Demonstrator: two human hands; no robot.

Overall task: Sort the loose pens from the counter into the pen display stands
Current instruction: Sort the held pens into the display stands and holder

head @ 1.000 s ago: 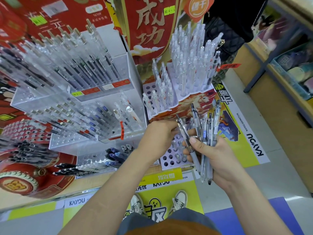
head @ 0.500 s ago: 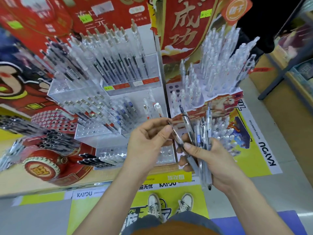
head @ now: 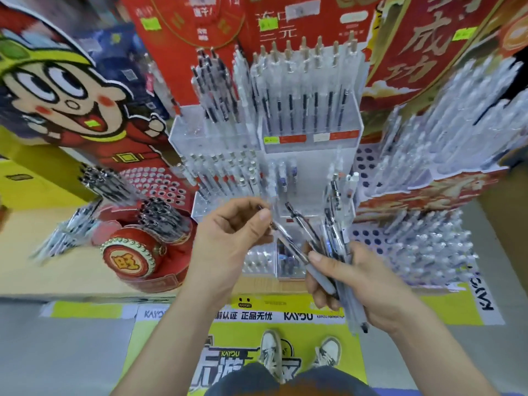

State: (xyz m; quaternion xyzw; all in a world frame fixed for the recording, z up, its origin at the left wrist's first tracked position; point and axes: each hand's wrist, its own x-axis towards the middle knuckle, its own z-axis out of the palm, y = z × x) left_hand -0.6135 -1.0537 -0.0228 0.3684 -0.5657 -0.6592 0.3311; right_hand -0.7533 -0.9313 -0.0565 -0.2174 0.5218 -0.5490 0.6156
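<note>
My right hand grips a bundle of clear pens, their clip ends fanning up in front of the stands. My left hand pinches the upper end of one clear pen that slants down into the bundle under my right thumb. Behind the hands stands a tiered clear acrylic pen stand with rows of upright pens. To its right is a white perforated stand packed with clear pens. At the left, a red drum-shaped stand holds dark pens.
Red printed cardboard backboards rise behind the stands, with a cartoon figure board at the left. The wooden counter edge runs below the stands. Yellow floor graphics and my shoes are beneath.
The view has swung left, bringing the acrylic stand to the centre. My left hand has closed on the top of one pen in the bundle; my right hand keeps its hold.
</note>
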